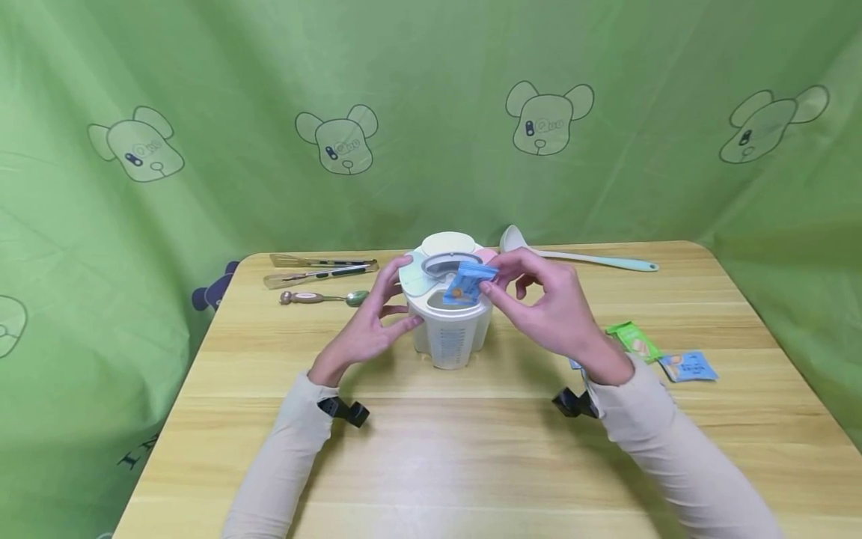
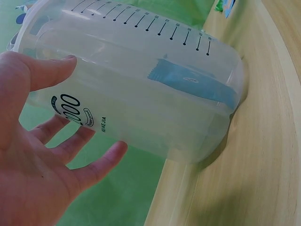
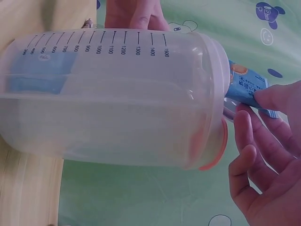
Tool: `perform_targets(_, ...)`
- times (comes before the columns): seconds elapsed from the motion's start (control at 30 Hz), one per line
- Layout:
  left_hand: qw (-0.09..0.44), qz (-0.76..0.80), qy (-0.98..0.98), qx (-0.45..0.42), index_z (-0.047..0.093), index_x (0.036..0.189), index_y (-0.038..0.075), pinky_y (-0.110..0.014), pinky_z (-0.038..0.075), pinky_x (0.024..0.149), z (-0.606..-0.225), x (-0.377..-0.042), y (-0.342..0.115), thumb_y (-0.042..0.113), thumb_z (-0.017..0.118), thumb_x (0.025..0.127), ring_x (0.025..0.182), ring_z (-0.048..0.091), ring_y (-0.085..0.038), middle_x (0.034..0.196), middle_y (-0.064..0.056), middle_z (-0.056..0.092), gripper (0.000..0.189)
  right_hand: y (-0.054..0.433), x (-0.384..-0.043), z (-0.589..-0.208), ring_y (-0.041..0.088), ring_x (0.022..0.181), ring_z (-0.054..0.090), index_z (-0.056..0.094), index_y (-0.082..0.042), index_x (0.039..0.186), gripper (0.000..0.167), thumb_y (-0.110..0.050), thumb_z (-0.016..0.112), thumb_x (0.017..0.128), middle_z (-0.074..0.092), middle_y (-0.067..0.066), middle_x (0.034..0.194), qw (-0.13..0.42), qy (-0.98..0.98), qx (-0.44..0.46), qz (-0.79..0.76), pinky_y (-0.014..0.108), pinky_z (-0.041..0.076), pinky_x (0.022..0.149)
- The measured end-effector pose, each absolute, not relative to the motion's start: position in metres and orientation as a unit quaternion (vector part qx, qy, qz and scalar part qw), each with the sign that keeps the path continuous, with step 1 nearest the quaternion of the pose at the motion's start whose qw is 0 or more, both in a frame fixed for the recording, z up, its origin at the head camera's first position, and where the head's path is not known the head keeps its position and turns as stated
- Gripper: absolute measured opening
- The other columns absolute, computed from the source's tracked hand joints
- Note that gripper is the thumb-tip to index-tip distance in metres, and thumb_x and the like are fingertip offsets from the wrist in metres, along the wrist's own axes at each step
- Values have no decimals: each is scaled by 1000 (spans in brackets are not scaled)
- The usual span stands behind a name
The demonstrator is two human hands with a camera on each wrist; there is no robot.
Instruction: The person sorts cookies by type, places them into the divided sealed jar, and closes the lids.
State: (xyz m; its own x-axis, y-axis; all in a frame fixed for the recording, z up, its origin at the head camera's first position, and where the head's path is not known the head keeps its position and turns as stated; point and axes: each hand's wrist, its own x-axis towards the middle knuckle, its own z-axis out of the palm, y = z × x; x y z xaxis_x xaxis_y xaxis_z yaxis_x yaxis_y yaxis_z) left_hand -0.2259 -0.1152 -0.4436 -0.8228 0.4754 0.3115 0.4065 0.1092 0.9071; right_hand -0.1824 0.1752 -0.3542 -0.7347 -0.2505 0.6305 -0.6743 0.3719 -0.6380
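Right hand (image 1: 548, 313) pinches flat blue plastic packet (image 1: 465, 284) over front opening (image 1: 436, 301) of white plastic lid (image 1: 447, 242) | left hand (image 1: 367, 329) holds tall translucent plastic canister (image 1: 451, 346) | advice: packet should enter end first, canister kept steady

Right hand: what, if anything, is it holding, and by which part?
The right hand pinches a blue packet near its upper end, the end farther from the container.
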Motion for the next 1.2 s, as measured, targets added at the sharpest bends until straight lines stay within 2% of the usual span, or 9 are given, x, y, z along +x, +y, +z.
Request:
perform_targets(0.67,33,599,745,292,24,171,27,-62,53,118,-442,-224,-115,-1,77,95,154,47,-46,175,-16,37,97,191,-179,-357,1,75,61,80,-5,102,13,3,81,91,78,3,87,230,-822,250,458,17,51,63)
perform_targets(0.97,34,598,745,293,24,171,27,-62,53,117,-442,-225,-114,-1,77,95,154,47,-45,176,-15,37,97,216,-175,-370,-1,75,64,81,-5,100,11,3,80,93,79,6,87,232,-827,212,466,11,52,64)
perform_targets(1.2,33,599,744,293,24,171,28,-63,53,117,-443,-224,-115,-2,78,95,152,48,-46,175,-16,38,98,242,-175,-393,-5,81,66,80,-6,106,10,-1,78,97,80,10,92,204,-855,177,443,9,53,68)
